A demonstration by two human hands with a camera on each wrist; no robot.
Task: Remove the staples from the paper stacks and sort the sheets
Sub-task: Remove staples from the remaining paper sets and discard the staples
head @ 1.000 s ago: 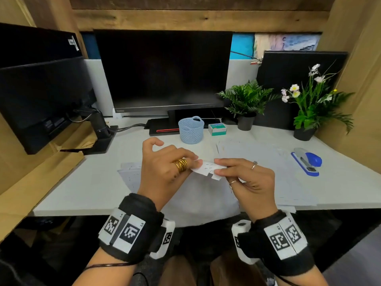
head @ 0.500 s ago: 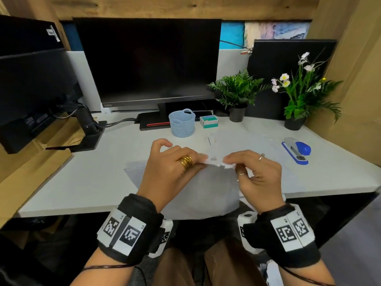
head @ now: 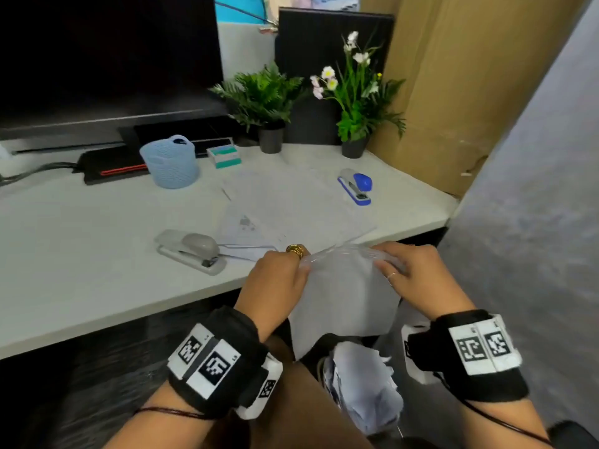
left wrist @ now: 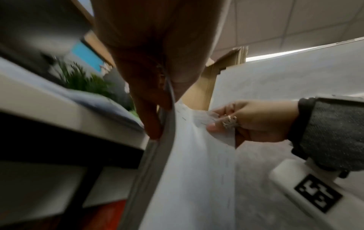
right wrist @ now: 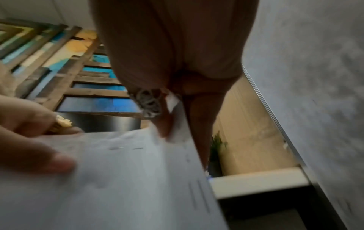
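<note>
Staples [left wrist: 184, 118] visible only from wrists

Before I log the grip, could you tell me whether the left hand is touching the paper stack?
Touching. The left wrist view shows the left hand pinching the paper stack at its edge.

The left hand [left wrist: 153, 87] pinches a paper stack [left wrist: 187, 163] (hanging down); the right hand [left wrist: 254, 121] grips its corner.

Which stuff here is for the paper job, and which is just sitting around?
For the job: stapled paper stack, pinched by left hand and right hand; loose sheets on desk.
Just sitting: grey stapler, blue stapler, basket, two plants.
</note>
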